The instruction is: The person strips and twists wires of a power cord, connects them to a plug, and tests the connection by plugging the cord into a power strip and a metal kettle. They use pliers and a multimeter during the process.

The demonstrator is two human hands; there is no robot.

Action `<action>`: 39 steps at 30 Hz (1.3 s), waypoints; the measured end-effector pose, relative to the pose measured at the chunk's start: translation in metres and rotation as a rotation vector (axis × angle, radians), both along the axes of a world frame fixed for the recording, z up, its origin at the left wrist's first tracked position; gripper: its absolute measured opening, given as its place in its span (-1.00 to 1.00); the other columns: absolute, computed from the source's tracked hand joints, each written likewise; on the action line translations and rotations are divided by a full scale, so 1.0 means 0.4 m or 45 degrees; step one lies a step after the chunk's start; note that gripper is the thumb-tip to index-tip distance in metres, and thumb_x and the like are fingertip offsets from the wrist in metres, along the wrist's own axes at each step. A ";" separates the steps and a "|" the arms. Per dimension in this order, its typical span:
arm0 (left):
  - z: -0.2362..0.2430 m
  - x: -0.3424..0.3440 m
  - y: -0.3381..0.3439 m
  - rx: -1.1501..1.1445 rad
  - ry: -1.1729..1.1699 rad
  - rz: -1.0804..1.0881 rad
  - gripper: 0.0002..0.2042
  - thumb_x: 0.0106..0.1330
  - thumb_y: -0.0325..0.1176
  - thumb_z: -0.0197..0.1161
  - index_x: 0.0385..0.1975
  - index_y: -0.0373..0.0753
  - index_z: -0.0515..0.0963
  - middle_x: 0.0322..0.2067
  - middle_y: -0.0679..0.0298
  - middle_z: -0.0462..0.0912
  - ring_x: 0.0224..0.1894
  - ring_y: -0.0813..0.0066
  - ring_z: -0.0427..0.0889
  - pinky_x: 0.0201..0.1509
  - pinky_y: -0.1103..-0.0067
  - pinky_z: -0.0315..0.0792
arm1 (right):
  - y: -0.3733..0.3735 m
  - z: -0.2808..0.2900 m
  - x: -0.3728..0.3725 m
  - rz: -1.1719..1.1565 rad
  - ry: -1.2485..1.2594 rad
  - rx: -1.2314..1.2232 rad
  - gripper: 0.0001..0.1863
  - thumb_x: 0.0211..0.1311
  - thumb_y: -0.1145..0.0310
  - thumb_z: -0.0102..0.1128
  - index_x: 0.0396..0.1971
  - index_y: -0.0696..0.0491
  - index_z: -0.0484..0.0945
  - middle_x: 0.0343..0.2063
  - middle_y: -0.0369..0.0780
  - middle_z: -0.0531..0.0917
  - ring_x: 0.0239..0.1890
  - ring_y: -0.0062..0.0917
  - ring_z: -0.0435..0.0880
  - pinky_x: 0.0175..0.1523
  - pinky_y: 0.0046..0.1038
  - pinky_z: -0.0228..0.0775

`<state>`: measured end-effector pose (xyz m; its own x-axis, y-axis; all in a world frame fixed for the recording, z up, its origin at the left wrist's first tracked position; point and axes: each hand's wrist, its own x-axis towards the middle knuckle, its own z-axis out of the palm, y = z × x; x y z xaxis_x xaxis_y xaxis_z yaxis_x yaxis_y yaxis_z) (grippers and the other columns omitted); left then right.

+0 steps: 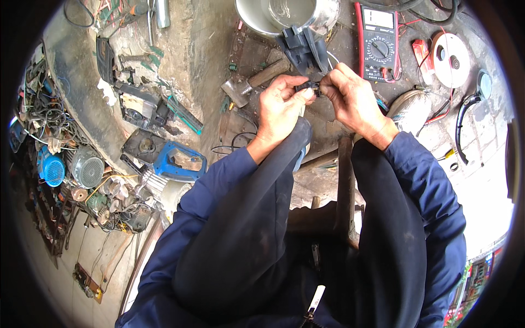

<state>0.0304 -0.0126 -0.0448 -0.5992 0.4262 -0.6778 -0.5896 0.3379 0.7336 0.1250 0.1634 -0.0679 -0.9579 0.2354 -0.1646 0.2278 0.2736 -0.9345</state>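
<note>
A small, blocky black part (pixel 309 85) is held just beyond the dark-trousered left knee (pixel 299 132), pinched by the bare left hand (pixel 280 104), its right end gripped by the bare right hand (pixel 353 101) with fingertips closed. It is judged light, stiff and easily dropped, possibly brittle, so best taken by its sides. Both ends are covered by fingers, fine detail is too small to be made out, and whether it is joined to the angular, black, plastic-looking piece (pixel 302 48) behind can't be told.
</note>
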 end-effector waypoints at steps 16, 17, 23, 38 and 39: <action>0.002 -0.010 0.007 -0.106 -0.096 -0.089 -0.79 0.39 -0.53 0.34 -0.05 -0.41 0.55 -0.26 0.12 0.71 -0.29 0.41 0.77 -0.21 0.53 0.69 | 0.017 -0.024 0.028 0.201 0.143 0.093 -0.75 0.13 0.59 0.29 -0.20 0.11 0.46 -0.38 -0.07 0.52 -0.39 -0.03 0.63 -0.32 -0.17 0.51; 0.004 -0.012 0.008 -0.102 -0.119 -0.102 -0.80 0.38 -0.54 0.34 -0.06 -0.41 0.55 -0.26 0.12 0.71 -0.29 0.41 0.77 -0.22 0.53 0.69 | 0.015 -0.024 0.031 0.206 0.148 0.094 -0.72 0.09 0.60 0.29 -0.21 0.11 0.45 -0.39 -0.07 0.51 -0.38 -0.04 0.62 -0.32 -0.16 0.50; 0.015 -0.021 0.008 -0.117 -0.235 -0.217 -0.83 0.37 -0.56 0.33 -0.11 -0.42 0.55 -0.28 0.14 0.70 -0.32 0.42 0.77 -0.26 0.55 0.68 | 0.042 -0.016 0.041 0.359 0.173 0.071 -0.56 -0.21 0.66 0.30 -0.22 0.13 0.42 -0.37 -0.08 0.50 -0.34 -0.04 0.61 -0.27 -0.14 0.49; 0.008 -0.005 -0.002 -0.078 -0.253 -0.175 -0.82 0.37 -0.55 0.33 -0.11 -0.44 0.55 -0.29 0.13 0.70 -0.33 0.41 0.77 -0.27 0.55 0.70 | 0.022 -0.012 0.043 0.363 0.085 0.011 -0.65 -0.05 0.69 0.22 -0.21 0.12 0.44 -0.34 -0.07 0.54 -0.27 -0.02 0.64 -0.20 -0.13 0.51; 0.007 -0.005 -0.002 -0.083 -0.261 -0.169 -0.82 0.37 -0.55 0.33 -0.10 -0.44 0.54 -0.28 0.13 0.70 -0.32 0.41 0.77 -0.26 0.55 0.70 | 0.019 -0.013 0.044 0.346 0.068 0.007 -0.66 -0.03 0.68 0.23 -0.21 0.12 0.44 -0.35 -0.07 0.55 -0.27 -0.02 0.64 -0.20 -0.13 0.51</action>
<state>0.0283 -0.0135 -0.0421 -0.3879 0.4434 -0.8080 -0.6711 0.4650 0.5774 0.1427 0.1708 -0.0733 -0.9933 -0.0308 -0.1116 0.0958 0.3228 -0.9416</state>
